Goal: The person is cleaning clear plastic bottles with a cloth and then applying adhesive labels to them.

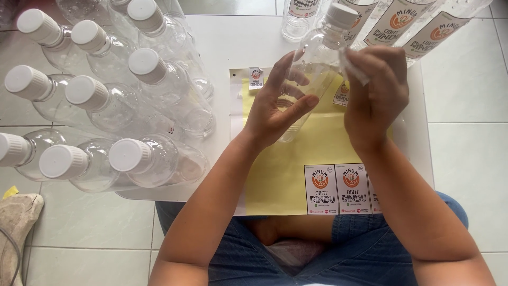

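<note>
At the far left edge, a worn shoe [18, 214] lies on the tiled floor [465, 159]. To its right stands a group of unlabelled clear plastic bottles [106, 100] with white caps, packed close together on the left part of the low white surface [222, 42].

In the middle of the surface lies a yellow sticker backing sheet [280, 180]. One small round-logo sticker [255, 78] remains at its far left corner, and a row of printed labels [338, 189] remains at its near right edge.

Above the sheet, the left hand [275, 108] supports one clear bottle [312, 63] with a white cap, tilted so that the cap points far and to the right. The fingers [286, 66] of this hand are spread and only loosely curved against the bottle's side, not clenched. The bottle is lifted over the far part of the sheet, between both hands.

The right hand [375, 90] is just to the right, touching the bottle near its shoulder. Its fingers pinch a small white sticker piece [352, 66] and hold it against the bottle.

At the far right edge of the surface stands a row of labelled bottles [402, 21]. Near the bottom, the person's blue jeans [360, 249] show.
</note>
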